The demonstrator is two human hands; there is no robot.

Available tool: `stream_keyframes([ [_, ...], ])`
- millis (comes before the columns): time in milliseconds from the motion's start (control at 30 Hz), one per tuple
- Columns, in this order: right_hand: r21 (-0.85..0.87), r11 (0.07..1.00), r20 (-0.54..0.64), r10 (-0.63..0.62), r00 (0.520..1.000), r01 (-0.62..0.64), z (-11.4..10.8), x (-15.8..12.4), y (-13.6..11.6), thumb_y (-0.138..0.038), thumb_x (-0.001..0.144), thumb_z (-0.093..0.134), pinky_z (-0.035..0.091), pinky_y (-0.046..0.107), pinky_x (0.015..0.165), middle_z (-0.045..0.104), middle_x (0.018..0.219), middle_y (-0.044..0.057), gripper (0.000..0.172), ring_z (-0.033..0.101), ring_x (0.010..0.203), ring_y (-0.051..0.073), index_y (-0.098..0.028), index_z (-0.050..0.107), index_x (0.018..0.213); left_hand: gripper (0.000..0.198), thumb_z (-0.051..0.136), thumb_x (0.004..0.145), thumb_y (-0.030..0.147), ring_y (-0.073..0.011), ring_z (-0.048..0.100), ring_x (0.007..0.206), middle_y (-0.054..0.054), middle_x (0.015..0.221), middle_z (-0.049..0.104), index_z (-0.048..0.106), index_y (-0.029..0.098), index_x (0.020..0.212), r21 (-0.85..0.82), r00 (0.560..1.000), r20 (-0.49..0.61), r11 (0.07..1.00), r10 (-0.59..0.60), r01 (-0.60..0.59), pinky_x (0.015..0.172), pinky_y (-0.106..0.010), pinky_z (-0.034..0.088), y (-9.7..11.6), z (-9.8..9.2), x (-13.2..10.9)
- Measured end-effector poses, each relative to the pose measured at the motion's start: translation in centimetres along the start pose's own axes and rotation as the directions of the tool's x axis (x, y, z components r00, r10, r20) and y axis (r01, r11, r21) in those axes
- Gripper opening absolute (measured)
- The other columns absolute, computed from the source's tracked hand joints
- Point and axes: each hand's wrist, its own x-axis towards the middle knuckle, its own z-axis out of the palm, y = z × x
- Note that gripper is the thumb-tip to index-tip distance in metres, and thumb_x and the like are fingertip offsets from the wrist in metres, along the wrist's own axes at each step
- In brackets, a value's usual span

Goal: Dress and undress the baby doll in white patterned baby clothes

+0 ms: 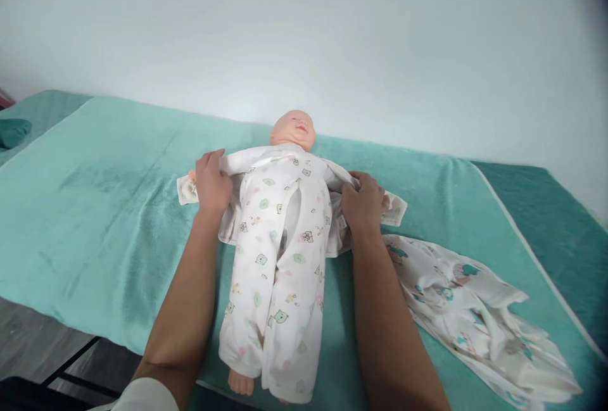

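Note:
A baby doll lies on its back, its head toward the wall. Printed white trousers cover its legs and reach up over the chest; one bare foot shows at a cuff. Under its back a white baby shirt is spread, with sleeves out along both arms. My left hand is closed around the sleeved arm on the left, and the doll's hand peeks out beyond it. On the other side, my right hand grips the opposite sleeve near the doll's wrist. The fingertips are partly hidden on both hands.
A crumpled white printed cloth lies to the right beside my forearm. The table carries a light green cover over a darker green one. A white wall rises behind. Black metal bars show below the left front edge.

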Motion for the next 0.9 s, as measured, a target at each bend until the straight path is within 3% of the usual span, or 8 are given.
stream_keyframes([
  [133, 0.006, 1.0, -0.009, -0.007, 1.0, 0.008, 0.0, -0.2, -0.3, -0.029, 0.084, 0.043, 0.017, 0.059, 0.122, 0.065, 0.141, 0.01, 0.05, 0.047, 0.137, 0.033, -0.024, 0.068, 0.127, 0.049, 0.038, 0.092, 0.009, -0.0191, 0.057, 0.133, -0.005, 0.138, 0.066, 0.063, 0.022, 0.132, -0.22, 0.967, 0.048, 0.947, 0.252, -0.236, 0.119, -0.036, 0.045, 5.7, -2.3, -2.4],
  [267, 0.04, 0.999, -0.008, -0.037, 0.999, 0.037, -0.2, -0.2, -0.2, -0.029, 0.085, 0.045, 0.023, 0.058, 0.118, 0.068, 0.138, 0.01, 0.047, 0.05, 0.135, 0.033, -0.024, 0.069, 0.124, 0.038, 0.041, 0.1, 0.016, -0.0206, 0.062, 0.125, -0.007, 0.129, 0.071, 0.069, 0.021, 0.126, -0.212, 0.725, 0.297, 0.783, 0.622, -0.585, 0.114, -0.037, 0.046, 12.3, -1.5, -3.8],
  [367, 0.07, 0.996, -0.017, -0.052, 0.999, 0.053, -0.2, -0.1, 0.0, -0.03, 0.085, 0.046, 0.027, 0.055, 0.114, 0.069, 0.135, 0.01, 0.045, 0.051, 0.133, 0.032, -0.024, 0.07, 0.122, 0.03, 0.047, 0.096, 0.013, -0.0262, 0.064, 0.115, -0.012, 0.115, 0.073, 0.074, 0.013, 0.107, -0.036, 0.542, 0.524, 0.653, 0.657, -0.756, 0.113, -0.043, 0.043, 15.8, 0.9, -2.6],
  [433, 0.088, 0.995, -0.02, -0.051, 0.999, 0.052, 0.0, 0.1, 0.2, -0.031, 0.085, 0.047, 0.028, 0.053, 0.113, 0.071, 0.133, 0.01, 0.043, 0.052, 0.132, 0.031, -0.025, 0.07, 0.12, 0.028, 0.049, 0.095, 0.012, -0.029, 0.063, 0.118, -0.016, 0.119, 0.07, 0.075, 0.011, 0.103, 0.028, 0.476, 0.639, 0.601, 0.604, -0.799, 0.108, -0.045, 0.045, 17.3, 2.4, -1.5],
  [567, 0.089, 0.996, -0.024, -0.027, 0.999, 0.029, 0.4, 0.5, 0.4, -0.033, 0.086, 0.049, 0.022, 0.054, 0.116, 0.072, 0.129, 0.01, 0.04, 0.053, 0.129, 0.031, -0.024, 0.071, 0.118, 0.032, 0.047, 0.098, 0.015, -0.0308, 0.06, 0.124, -0.019, 0.138, 0.062, 0.074, 0.011, 0.116, 0.058, 0.425, 0.756, 0.596, 0.497, -0.801, 0.097, -0.042, 0.047, 19.2, 4.5, 0.1],
  [700, 0.039, 0.998, -0.046, -0.051, 0.998, 0.053, 0.5, 0.6, 0.3, -0.037, 0.089, 0.05, 0.019, 0.053, 0.119, 0.073, 0.128, 0.013, 0.043, 0.057, 0.125, 0.032, -0.02, 0.071, 0.122, 0.034, 0.047, 0.1, 0.017, -0.0315, 0.061, 0.125, -0.019, 0.135, 0.067, 0.072, 0.013, 0.122, 0.073, 0.386, 0.831, 0.609, 0.401, -0.79, 0.101, -0.045, 0.043, 20.3, 6.5, 0.6],
  [800, 0.0, 0.996, -0.051, -0.088, 0.995, 0.088, 0.1, 0.6, 0.3, -0.031, 0.089, 0.047, 0.026, 0.051, 0.116, 0.075, 0.123, 0.014, 0.043, 0.061, 0.118, 0.032, -0.018, 0.071, 0.122, 0.029, 0.051, 0.097, 0.014, -0.032, 0.065, 0.12, -0.018, 0.126, 0.072, 0.074, 0.013, 0.115, 0.077, 0.375, 0.849, 0.615, 0.372, -0.785, 0.101, -0.047, 0.043, 20.6, 7.1, 1.1],
  [900, 0.017, 0.996, -0.032, -0.092, 0.995, 0.093, -0.5, 0.8, 0.5, -0.025, 0.087, 0.042, 0.038, 0.046, 0.105, 0.076, 0.115, 0.014, 0.045, 0.064, 0.107, 0.03, -0.019, 0.072, 0.12, 0.026, 0.055, 0.092, 0.01, -0.0313, 0.069, 0.112, -0.018, 0.115, 0.076, 0.074, 0.012, 0.109, 0.077, 0.364, 0.852, 0.598, 0.376, -0.798, 0.096, -0.045, 0.045, 20.4, 6.1, 1.8],
])
